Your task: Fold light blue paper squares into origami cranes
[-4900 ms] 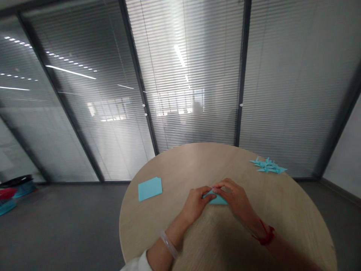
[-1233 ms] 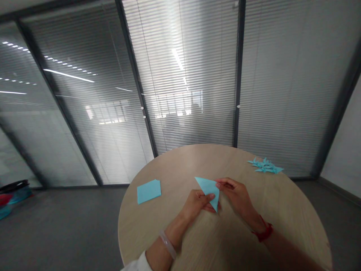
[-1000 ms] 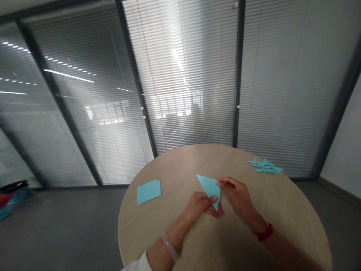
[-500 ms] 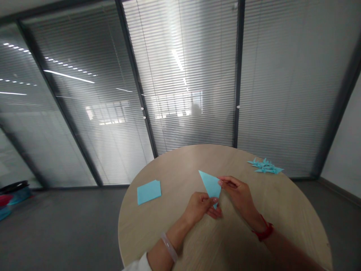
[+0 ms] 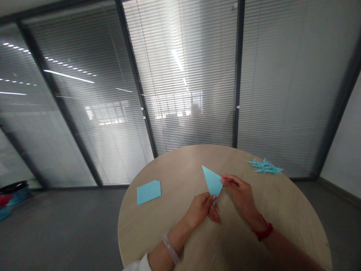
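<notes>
From my head camera, I looked down at my hands over a round wooden table. My right hand was grasping a blue paper triangle by its right edge, with the thumb and fingers closed in a pinch and the fingertips pressed to the paper. My left hand was curled around the triangle's lower tip, and its fingers hid that corner from view. The triangle was between my hands, above the middle of the table, with its long point aimed up and to the left.

A small stack of blue paper squares lay well to the left of my hands. A cluster of blue paper cranes sat near the far right rim of the table, well apart from the stack. I wore a pale bangle on my left wrist, just past a white sleeve, and a red cord on my right wrist.

Beyond the table stood a glass partition with slatted blinds, and a blurred shape showed behind it. Some colored bins sat on the gray floor at far left.
</notes>
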Action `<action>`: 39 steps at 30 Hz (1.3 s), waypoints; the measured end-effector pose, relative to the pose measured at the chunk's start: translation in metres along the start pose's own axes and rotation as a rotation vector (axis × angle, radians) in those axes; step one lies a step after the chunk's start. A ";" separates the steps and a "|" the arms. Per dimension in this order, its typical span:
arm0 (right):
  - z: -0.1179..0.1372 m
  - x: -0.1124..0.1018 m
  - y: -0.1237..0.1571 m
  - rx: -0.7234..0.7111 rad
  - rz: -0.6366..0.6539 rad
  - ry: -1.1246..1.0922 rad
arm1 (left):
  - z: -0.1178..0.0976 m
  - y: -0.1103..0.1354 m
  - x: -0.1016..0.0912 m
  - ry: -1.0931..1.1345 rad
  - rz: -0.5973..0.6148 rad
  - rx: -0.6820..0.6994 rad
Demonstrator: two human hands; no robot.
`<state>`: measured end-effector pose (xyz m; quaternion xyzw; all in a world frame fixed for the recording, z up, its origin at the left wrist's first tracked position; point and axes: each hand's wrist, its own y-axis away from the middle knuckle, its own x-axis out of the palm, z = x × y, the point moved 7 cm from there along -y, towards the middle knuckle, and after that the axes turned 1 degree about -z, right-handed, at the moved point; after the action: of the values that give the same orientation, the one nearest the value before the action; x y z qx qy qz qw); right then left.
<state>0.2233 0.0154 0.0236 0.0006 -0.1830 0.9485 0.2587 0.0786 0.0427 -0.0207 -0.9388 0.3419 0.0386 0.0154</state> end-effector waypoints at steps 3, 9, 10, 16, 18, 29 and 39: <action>0.000 -0.001 0.000 -0.008 -0.012 0.002 | 0.002 0.001 0.005 0.022 0.041 -0.017; 0.000 -0.004 0.000 -0.005 -0.055 -0.012 | -0.015 0.006 -0.004 -0.277 -0.069 0.076; 0.000 -0.005 -0.001 -0.004 -0.059 -0.018 | -0.017 0.007 -0.005 -0.309 -0.089 0.089; -0.004 -0.007 -0.002 0.001 -0.076 -0.045 | -0.013 0.007 0.004 -0.174 -0.030 0.108; -0.006 -0.008 -0.002 0.005 -0.080 -0.059 | -0.011 0.005 0.007 -0.140 0.001 0.111; -0.006 -0.001 -0.002 0.011 -0.006 -0.057 | -0.029 0.009 -0.002 -0.121 -0.048 0.207; -0.001 0.008 0.003 0.015 0.091 -0.056 | -0.026 0.003 -0.016 -0.015 -0.180 0.178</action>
<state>0.2151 0.0174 0.0225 0.0210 -0.1828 0.9603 0.2098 0.0666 0.0490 0.0070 -0.9603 0.2580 0.0137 0.1047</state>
